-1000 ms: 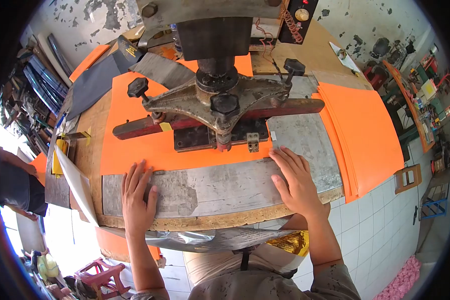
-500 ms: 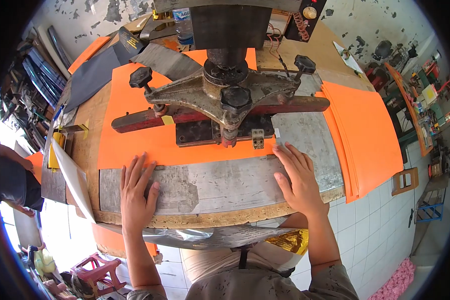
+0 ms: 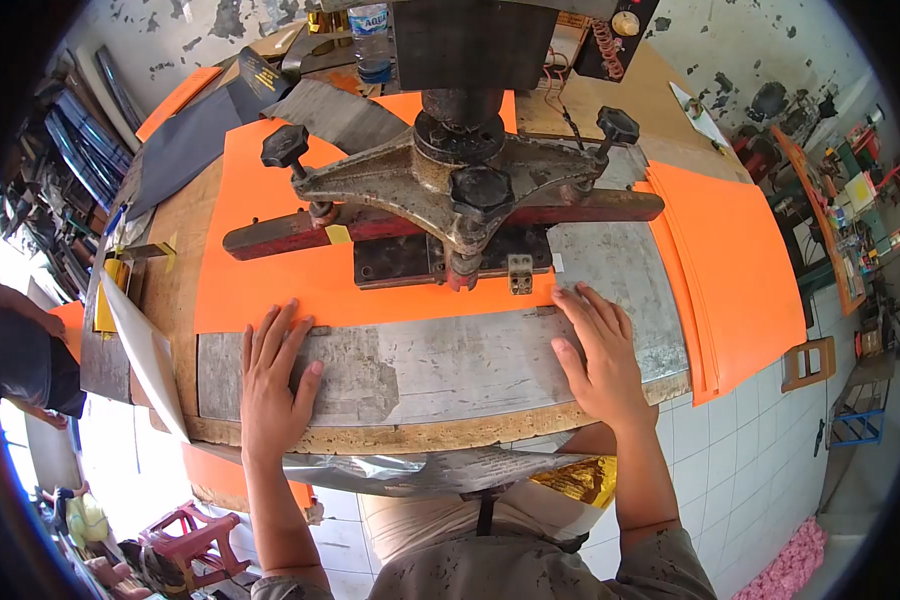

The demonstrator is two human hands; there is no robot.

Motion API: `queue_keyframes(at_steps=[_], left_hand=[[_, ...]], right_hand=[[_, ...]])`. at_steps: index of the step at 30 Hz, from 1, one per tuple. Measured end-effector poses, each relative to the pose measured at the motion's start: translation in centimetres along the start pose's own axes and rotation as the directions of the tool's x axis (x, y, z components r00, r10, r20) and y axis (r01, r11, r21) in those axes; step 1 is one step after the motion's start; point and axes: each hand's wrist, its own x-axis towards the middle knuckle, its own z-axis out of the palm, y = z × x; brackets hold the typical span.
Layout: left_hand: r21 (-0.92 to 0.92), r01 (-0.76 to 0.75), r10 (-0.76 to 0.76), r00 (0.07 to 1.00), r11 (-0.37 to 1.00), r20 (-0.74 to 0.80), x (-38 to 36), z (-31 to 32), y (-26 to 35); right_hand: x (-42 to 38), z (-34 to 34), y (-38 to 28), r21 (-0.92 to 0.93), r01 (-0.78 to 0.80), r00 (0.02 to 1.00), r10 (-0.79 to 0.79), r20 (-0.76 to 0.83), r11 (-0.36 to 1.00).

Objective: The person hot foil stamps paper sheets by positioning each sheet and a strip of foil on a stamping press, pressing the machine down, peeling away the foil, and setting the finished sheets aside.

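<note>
An orange sheet (image 3: pixel 270 285) lies under the head of a metal press (image 3: pixel 460 165) with several black knobs. My left hand (image 3: pixel 278 385) rests flat with fingers apart, its fingertips on the sheet's near edge. At the sheet's near right corner, my right hand (image 3: pixel 600 355) touches with its fingertips, the palm over the grey metal plate (image 3: pixel 440 365). Neither hand grips anything. A dark block with a small metal piece (image 3: pixel 520 274) hangs beneath the press bar, just beyond the right fingers. The middle of the sheet is hidden under the press.
A stack of orange sheets (image 3: pixel 730 280) overhangs the table's right side. Dark sheets (image 3: pixel 185 150) lie at the back left, with a water bottle (image 3: pixel 372 45) behind the press. A white sheet (image 3: pixel 142 355) leans at the left edge. Another person (image 3: pixel 30 350) stands at far left.
Both hands stay at the sheet's near edge, almost unmoved. The press and table appear shifted very slightly in view; nothing has been taken hold of or let go.
</note>
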Motion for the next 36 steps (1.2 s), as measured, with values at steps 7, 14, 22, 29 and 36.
queue_keyframes(at_steps=[7, 14, 22, 29, 36], left_hand=[[-0.006, 0.022, -0.022, 1.0, 1.0, 0.006, 0.12, 0.08, 0.16], [0.006, 0.019, -0.019, 1.0, 1.0, -0.02, 0.02, 0.13, 0.1], [0.005, 0.048, -0.048, 0.998, 0.999, -0.031, -0.13, 0.29, 0.07], [0.036, 0.051, -0.049, 0.997, 0.998, -0.054, 0.06, 0.46, 0.21], [0.025, 0.049, -0.048, 0.998, 0.998, -0.05, -0.11, 0.52, 0.06]], right_hand=[[0.16, -0.24, -0.26, 0.039, 0.015, 1.0, -0.015, -0.01, 0.999], [0.0, -0.22, -0.07, 0.028, 0.022, 1.0, -0.022, 0.002, 0.999], [0.04, -0.13, -0.02, 0.024, 0.016, 1.0, -0.016, 0.02, 1.0], [0.19, -0.27, -0.03, 0.034, 0.017, 1.0, -0.018, 0.015, 0.999], [0.08, -0.23, 0.06, 0.046, 0.007, 1.0, -0.008, 0.015, 0.999]])
